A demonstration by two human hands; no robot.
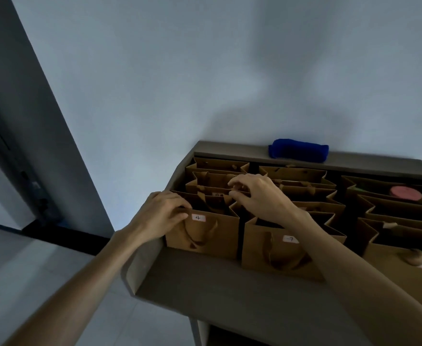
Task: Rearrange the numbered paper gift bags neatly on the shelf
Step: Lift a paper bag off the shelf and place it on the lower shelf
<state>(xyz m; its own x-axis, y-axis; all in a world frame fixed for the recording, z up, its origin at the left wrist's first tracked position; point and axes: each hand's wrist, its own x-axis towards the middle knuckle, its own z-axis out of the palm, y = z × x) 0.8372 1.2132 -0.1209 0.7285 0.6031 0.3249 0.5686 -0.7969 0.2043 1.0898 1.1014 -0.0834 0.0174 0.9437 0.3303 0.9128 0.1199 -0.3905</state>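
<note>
Two bare forearms reach in from the bottom edge over the front lip of the grey shelf (205, 278), whose right end runs out of view. Nearest stand three front bags: the brown paper bag labelled 4 (212, 236) at the left, the bag labelled 7 (274, 253) just beside it, and a third front bag (404, 273) at the right, cut off by the frame edge, its white label too blurred to read. The left hand (161, 212) has its grip closed on the top left rim of the bag labelled 4, fingers curled over the edge beside the number tag, wrist bent down toward the shelf. The right hand (257, 193) hovers palm down above the row behind, its fingers bent and thumb drawn close to the fingertips at a rope handle; the dim light and the hand itself hide whether that grip pinches the handle or only touches it, so I cannot tell. Behind the front bags the paper bags stand packed in three columns running back to the wall, about four visible in each, though overlapping rims make an exact count unsure; a label on the second bag in the left column is partly hidden and unreadable. A pink round object (406, 193) shows inside one bag in the right column. Farthest back, one rolled blue cloth (298, 151) lies on the shelf's rear ledge against the pale wall
</note>
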